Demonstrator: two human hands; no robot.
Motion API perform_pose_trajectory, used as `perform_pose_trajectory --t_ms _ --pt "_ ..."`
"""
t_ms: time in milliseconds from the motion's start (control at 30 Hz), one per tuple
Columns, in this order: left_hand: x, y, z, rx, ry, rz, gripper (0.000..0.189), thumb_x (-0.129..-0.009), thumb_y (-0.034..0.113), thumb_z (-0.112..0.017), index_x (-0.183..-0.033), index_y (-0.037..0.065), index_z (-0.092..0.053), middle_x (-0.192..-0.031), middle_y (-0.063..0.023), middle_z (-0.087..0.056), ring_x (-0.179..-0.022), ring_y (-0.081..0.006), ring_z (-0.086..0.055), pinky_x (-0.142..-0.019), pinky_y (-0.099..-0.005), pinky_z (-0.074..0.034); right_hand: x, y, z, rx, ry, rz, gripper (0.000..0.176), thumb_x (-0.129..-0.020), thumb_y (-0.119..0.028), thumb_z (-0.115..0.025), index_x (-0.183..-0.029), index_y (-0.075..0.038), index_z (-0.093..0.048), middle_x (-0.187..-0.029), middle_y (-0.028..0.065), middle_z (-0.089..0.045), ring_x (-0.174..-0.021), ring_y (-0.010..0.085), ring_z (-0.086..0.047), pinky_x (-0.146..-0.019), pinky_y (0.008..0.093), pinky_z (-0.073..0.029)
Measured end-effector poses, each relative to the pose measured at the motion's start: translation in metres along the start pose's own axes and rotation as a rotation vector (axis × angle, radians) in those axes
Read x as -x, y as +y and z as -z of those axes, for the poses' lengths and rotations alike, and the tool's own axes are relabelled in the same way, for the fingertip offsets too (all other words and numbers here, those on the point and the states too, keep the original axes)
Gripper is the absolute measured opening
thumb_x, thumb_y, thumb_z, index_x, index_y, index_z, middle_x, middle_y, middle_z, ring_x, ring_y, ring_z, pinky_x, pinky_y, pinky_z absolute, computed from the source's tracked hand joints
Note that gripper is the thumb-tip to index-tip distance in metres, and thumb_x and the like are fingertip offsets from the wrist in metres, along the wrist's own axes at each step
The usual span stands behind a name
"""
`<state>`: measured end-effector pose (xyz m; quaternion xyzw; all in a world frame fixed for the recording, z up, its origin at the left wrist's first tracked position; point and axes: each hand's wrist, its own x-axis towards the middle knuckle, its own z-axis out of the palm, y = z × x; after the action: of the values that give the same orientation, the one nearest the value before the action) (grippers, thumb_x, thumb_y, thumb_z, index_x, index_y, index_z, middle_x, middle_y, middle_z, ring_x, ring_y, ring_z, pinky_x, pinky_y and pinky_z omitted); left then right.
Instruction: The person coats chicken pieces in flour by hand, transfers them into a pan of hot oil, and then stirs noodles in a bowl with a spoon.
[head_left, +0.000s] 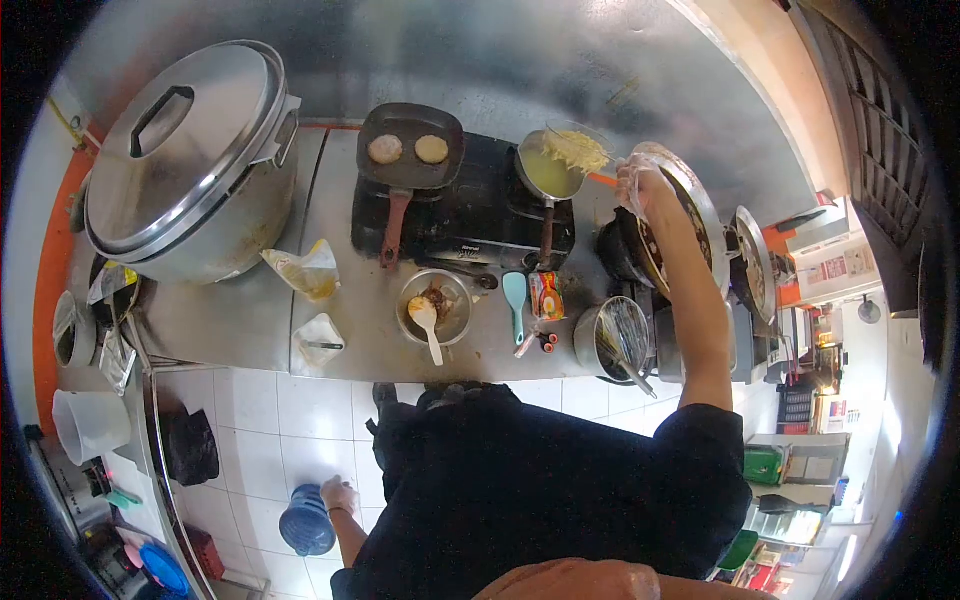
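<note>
My right hand [645, 185], in a clear plastic glove, is closed around the handle of a strainer at the back right of the counter. In the strainer lies a heap of yellow noodles [577, 151], raised over a saucepan [549, 185] of cloudy yellowish liquid on the stove. Down at my side hangs my left hand [340, 495], also gloved, its fingers loosely bent with no object showing in them. It overlaps a blue bucket [307, 522] on the floor in this view.
Two round patties sit in a square pan [411, 145] on the black stove [470, 220]. A steel bowl [455, 335] with a white spoon, a teal spatula [515, 300] and a noodle packet [546, 296] lie in front. A big lidded pot [200, 225] stands left; another pot [612, 345] holds a whisk.
</note>
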<state>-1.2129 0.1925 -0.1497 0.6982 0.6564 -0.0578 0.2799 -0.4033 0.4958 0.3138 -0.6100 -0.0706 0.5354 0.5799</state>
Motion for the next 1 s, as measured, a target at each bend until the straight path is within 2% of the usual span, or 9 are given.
perform_pose_trajectory --t_ms 233,333,467,567,700,767,867,933,1000 --pt "-0.011 0.002 -0.013 0.088 0.007 -0.028 0.009 -0.069 0.009 -0.065 -0.076 0.007 -0.061 -0.081 -0.0156 -0.067 -0.089 -0.0385 -0.064 -0.083 -0.0471 -0.049 0.012 -0.017 -0.02 0.199 0.157 0.158 0.026 -0.098 -0.023 -0.049 -0.074 -0.012 -0.052 -0.057 -0.0042 -0.045 -0.042 0.0083 -0.043 -0.038 0.0276 -0.04" --pt "-0.04 -0.02 -0.048 0.633 0.009 0.207 0.005 -0.075 0.009 -0.061 -0.079 0.006 -0.06 -0.083 -0.0152 -0.067 -0.086 -0.0358 -0.064 -0.081 -0.0463 -0.049 0.006 -0.021 -0.026 0.577 0.315 0.308 0.023 -0.098 -0.019 -0.049 -0.076 -0.011 -0.053 -0.057 -0.0013 -0.046 -0.043 0.0098 -0.044 -0.037 0.0254 -0.038" --pt "-0.054 0.006 -0.021 1.036 0.093 0.411 0.012 -0.087 0.013 -0.06 -0.088 0.001 -0.06 -0.084 -0.0109 -0.065 -0.079 -0.0262 -0.065 -0.074 -0.0409 -0.05 -0.049 -0.026 0.036 0.615 0.198 0.474 0.019 -0.096 -0.016 -0.052 -0.078 -0.01 -0.053 -0.061 0.0013 -0.048 -0.044 0.0131 -0.046 -0.036 0.029 -0.037" --pt "-0.061 0.012 -0.015 1.319 0.09 0.633 0.02 -0.09 0.019 -0.061 -0.093 -0.001 -0.059 -0.083 -0.0086 -0.062 -0.079 -0.022 -0.065 -0.07 -0.0369 -0.05 -0.117 -0.046 0.103 1.108 0.148 0.628 0.016 -0.095 -0.016 -0.054 -0.081 -0.011 -0.055 -0.064 0.0018 -0.05 -0.047 0.0161 -0.047 -0.038 0.0329 -0.038" --pt "-0.055 0.013 -0.013 1.287 0.109 0.548 0.019 -0.09 0.017 -0.06 -0.097 -0.001 -0.059 -0.085 -0.0093 -0.063 -0.077 -0.0222 -0.064 -0.07 -0.0369 -0.05 -0.108 -0.039 0.106 1.704 0.007 1.054 0.016 -0.094 -0.017 -0.056 -0.08 -0.01 -0.055 -0.067 0.0031 -0.05 -0.05 0.0167 -0.044 -0.043 0.0333 -0.036" --pt "-0.05 0.004 -0.021 1.254 0.102 0.472 0.021 -0.089 0.017 -0.06 -0.099 -0.001 -0.06 -0.086 -0.0098 -0.063 -0.077 -0.0223 -0.063 -0.07 -0.0379 -0.049 -0.059 -0.026 0.053 1.575 0.118 0.812 0.016 -0.093 -0.017 -0.056 -0.079 -0.009 -0.055 -0.068 0.0044 -0.05 -0.053 0.0167 -0.043 -0.046 0.0333 -0.036" --pt "-0.044 0.012 -0.021 1.345 0.112 0.743 0.023 -0.088 0.019 -0.06 -0.099 -0.001 -0.06 -0.087 -0.0105 -0.063 -0.077 -0.0231 -0.061 -0.071 -0.0397 -0.048 -0.001 -0.018 -0.029 1.157 0.377 0.233 0.013 -0.091 -0.015 -0.057 -0.08 -0.007 -0.056 -0.07 0.0069 -0.05 -0.058 0.0179 -0.045 -0.052 0.0342 -0.038" --pt "-0.038 0.012 -0.015 1.352 0.061 0.756 0.023 -0.087 0.02 -0.06 -0.098 -0.001 -0.06 -0.085 -0.0106 -0.062 -0.078 -0.0231 -0.06 -0.073 -0.04 -0.047 0.004 -0.018 -0.038 1.045 0.447 0.197 0.009 -0.089 -0.013 -0.057 -0.082 -0.007 -0.057 -0.07 0.0085 -0.05 -0.062 0.0194 -0.048 -0.055 0.0348 -0.041" --pt "-0.037 0.01 -0.016 1.334 0.034 0.751 0.021 -0.085 0.019 -0.061 -0.095 0.0 -0.06 -0.084 -0.0107 -0.062 -0.079 -0.0245 -0.061 -0.075 -0.0405 -0.048 0.019 -0.019 -0.041 1.452 0.232 0.341 0.018 -0.095 -0.016 -0.055 -0.079 -0.012 -0.049 -0.07 0.0013 -0.039 -0.057 0.0153 -0.041 -0.051 0.0354 -0.036"
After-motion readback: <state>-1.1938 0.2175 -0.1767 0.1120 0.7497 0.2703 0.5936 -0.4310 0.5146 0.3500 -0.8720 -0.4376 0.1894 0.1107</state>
